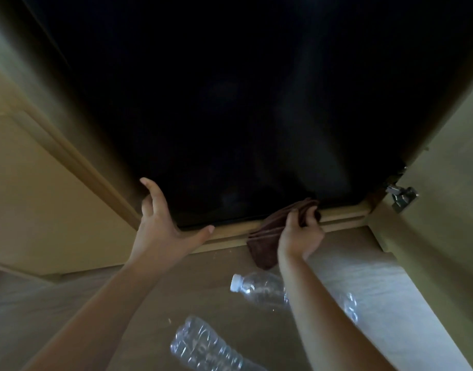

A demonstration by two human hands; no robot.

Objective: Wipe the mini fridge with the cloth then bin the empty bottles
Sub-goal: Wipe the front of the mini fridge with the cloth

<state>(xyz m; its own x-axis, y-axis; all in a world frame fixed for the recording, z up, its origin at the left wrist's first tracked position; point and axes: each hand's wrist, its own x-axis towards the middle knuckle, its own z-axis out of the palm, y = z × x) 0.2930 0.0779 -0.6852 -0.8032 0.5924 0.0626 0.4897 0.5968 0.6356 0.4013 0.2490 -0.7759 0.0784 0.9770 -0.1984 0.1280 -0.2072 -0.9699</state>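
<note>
Gripping a brown cloth (264, 245), right hand (300, 234) has its fingers curled tight round the folded fabric. It presses the cloth at the bottom edge of the black mini fridge (243, 103), right of the fridge's centre, on the wooden sill (230, 235) just below the fridge door. The loose end of the cloth hangs off the sill, below the fridge.

Left hand (160, 223) is wide open and holds nothing, fingers spread and straight. Its fingertips are at the fridge's lower left corner against the cabinet frame, and its thumb lies along the sill under the fridge. The two hands are well apart, both at the fridge's bottom edge.

Any print on the fridge front or the bottles is too dark or blurred to read.

Two clear plastic bottles lie on their sides on the floor (123, 303) in front of the fridge. The capped bottle (259, 287), with a white cap, is below the fridge's right half and partly hidden under the right forearm. The second bottle (206, 346) lies farther from the fridge, between the two forearms, its neck cut off by the frame edge. Neither hand touches a bottle.

A cabinet door (444, 183) stands open right of the fridge, with a metal hinge (401, 198) near the fridge's lower right corner.
</note>
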